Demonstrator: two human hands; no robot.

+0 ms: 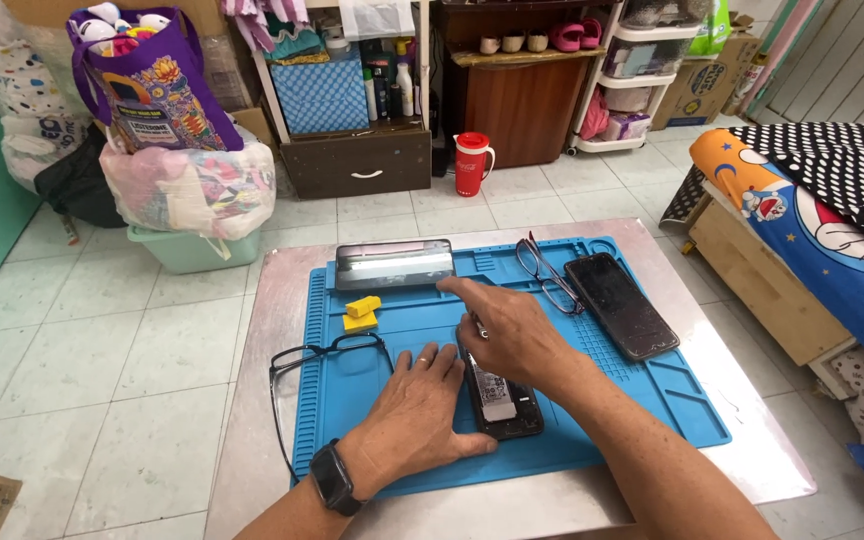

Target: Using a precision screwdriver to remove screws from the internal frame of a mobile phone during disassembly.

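Head view: both hands work on an opened phone [500, 400] lying low at centre frame on a blue mat [642, 400].

Left hand [417, 405] lies flat, pressing the phone's left edge; right hand [512, 330] pinches a thin tool [476, 326] above it. Black glasses [324, 352] sit left, yellow blocks [360, 313] and a grey case [394, 264] above, another phone [620, 304] upper right on the tabletop [752, 440].
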